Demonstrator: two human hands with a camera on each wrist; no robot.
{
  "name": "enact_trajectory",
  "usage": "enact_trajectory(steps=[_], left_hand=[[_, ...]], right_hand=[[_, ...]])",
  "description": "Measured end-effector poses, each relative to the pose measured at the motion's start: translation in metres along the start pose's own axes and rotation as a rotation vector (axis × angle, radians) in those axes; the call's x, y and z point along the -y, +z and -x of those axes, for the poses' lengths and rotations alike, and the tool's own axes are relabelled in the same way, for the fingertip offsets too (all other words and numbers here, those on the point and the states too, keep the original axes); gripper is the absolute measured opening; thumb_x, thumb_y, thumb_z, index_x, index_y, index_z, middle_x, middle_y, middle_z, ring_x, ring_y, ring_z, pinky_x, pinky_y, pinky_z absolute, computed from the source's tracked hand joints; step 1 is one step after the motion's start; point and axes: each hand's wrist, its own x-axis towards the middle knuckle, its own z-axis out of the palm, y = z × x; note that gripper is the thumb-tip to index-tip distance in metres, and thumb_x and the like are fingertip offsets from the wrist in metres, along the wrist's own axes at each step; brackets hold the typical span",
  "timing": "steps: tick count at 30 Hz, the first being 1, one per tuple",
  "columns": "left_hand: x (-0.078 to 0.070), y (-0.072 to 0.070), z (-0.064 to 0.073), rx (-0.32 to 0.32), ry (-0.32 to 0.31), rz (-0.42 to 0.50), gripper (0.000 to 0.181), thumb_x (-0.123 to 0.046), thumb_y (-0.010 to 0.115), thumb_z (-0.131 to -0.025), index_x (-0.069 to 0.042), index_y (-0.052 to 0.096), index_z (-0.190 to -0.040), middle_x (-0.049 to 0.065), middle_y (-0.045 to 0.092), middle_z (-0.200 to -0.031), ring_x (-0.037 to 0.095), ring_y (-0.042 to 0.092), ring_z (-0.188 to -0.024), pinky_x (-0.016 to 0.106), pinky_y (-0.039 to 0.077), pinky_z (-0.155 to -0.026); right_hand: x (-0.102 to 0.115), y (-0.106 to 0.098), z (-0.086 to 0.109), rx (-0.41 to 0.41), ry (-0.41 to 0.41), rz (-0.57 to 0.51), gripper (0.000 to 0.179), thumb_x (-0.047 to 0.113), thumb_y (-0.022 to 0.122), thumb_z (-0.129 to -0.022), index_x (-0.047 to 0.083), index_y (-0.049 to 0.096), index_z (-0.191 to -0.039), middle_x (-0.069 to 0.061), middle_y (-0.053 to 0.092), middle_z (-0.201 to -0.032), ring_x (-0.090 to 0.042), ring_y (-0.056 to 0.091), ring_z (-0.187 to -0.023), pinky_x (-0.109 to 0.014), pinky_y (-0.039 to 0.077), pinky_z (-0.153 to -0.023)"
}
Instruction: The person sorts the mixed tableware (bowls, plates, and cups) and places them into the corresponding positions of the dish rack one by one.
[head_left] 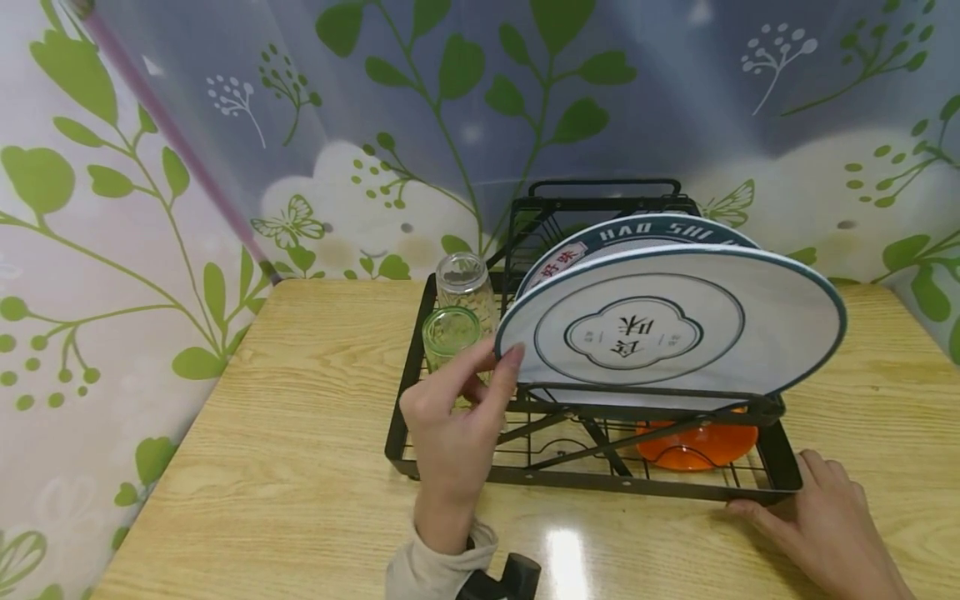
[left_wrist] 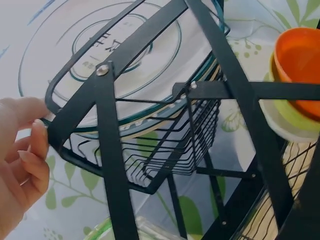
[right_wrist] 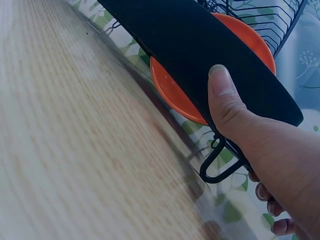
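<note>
Two large white plates stand on edge in a black dish rack (head_left: 570, 482) on the table. The front plate (head_left: 780, 308) has a dark green rim and a printed emblem. My left hand (head_left: 453, 433) pinches this plate's left edge between thumb and fingers, next to the rack's upper frame. Behind it, the other plate (head_left: 633, 234) shows a green lettered border. At the rack's front right corner, my right hand (head_left: 836, 517) grips the side wall, its thumb (right_wrist: 227, 95) lying on the outer face in the right wrist view.
A clear glass (head_left: 463, 275) and a green-based glass (head_left: 450, 329) stand upside down at the rack's left end. Low on the right, an orange bowl (head_left: 697, 450) sits under the plates, stacked with a yellow bowl (left_wrist: 300, 107). A patterned wall covering (head_left: 300, 167) rises behind the table.
</note>
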Motion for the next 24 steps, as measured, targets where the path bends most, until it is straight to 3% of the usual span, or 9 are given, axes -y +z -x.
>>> enact_trajectory(steps=[3,10,18,24], left_hand=[[-0.0019,-0.0011,-0.0010,-0.027,-0.002,-0.043,0.011,-0.007,0.074,-0.084,-0.001,0.075,-0.093,0.006,0.070,-0.075,0.006,0.047,-0.046,0.018,0.040,-0.045],[-0.0001,-0.0012,0.0001,0.007,-0.066,-0.048,0.011,-0.012,0.073,-0.086,-0.002,0.072,-0.080,0.003,0.068,-0.066,0.006,0.052,-0.046,0.018,0.043,-0.044],[0.0008,0.0045,0.0008,0.013,-0.177,0.048,0.017,-0.009,0.075,-0.084,0.000,0.065,-0.095,0.005,0.064,-0.063,0.010,0.046,-0.044,0.021,0.041,-0.043],[0.0034,0.0057,0.0019,0.002,-0.197,0.065,0.016,-0.007,0.075,-0.083,0.000,0.064,-0.092,0.005,0.063,-0.062,0.010,0.045,-0.044,0.021,0.038,-0.042]], right_hand=[[0.0001,0.0001,-0.0005,-0.005,-0.003,-0.004,0.060,0.051,0.082,-0.068,0.001,0.053,-0.084,-0.012,0.051,-0.079,-0.031,0.046,-0.069,-0.043,0.031,-0.059],[-0.0004,0.0003,-0.0003,0.003,-0.016,-0.006,0.060,0.050,0.083,-0.067,0.001,0.055,-0.086,-0.011,0.051,-0.078,-0.030,0.047,-0.068,-0.042,0.032,-0.058],[-0.0034,0.0011,-0.0001,-0.021,-0.019,-0.042,0.058,0.047,0.085,-0.066,0.003,0.054,-0.087,-0.012,0.053,-0.080,-0.033,0.048,-0.070,-0.045,0.032,-0.061],[-0.0027,0.0058,0.0009,-0.043,-0.041,-0.062,0.054,0.046,0.086,-0.064,0.005,0.057,-0.084,-0.013,0.054,-0.081,-0.035,0.049,-0.073,-0.049,0.033,-0.063]])
